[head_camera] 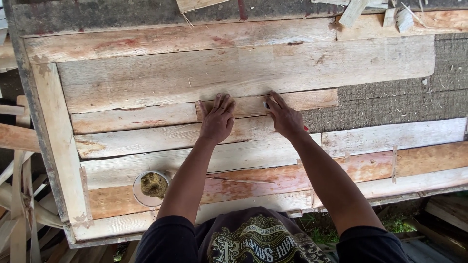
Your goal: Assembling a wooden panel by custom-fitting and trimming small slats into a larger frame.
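A large panel of rough wooden planks (146, 73) lies in front of me. A short, narrow plank strip (314, 99) rests across its middle, butted under a wide pale plank. My left hand (217, 120) lies flat on the left part of this strip, fingers spread, holding nothing. My right hand (283, 117) rests on the strip beside it and grips a thin marker; the dark tip (266, 104) touches the wood by the index finger, and a red end shows near the wrist.
A small round bowl (138, 194) of yellow-brown fibrous stuff stands on the near planks at the left. A grey, coarse board (390, 104) shows where planks are absent at the right. Wood offcuts (353, 12) lie at the far edge, and loose slats (19, 214) lie below at the left.
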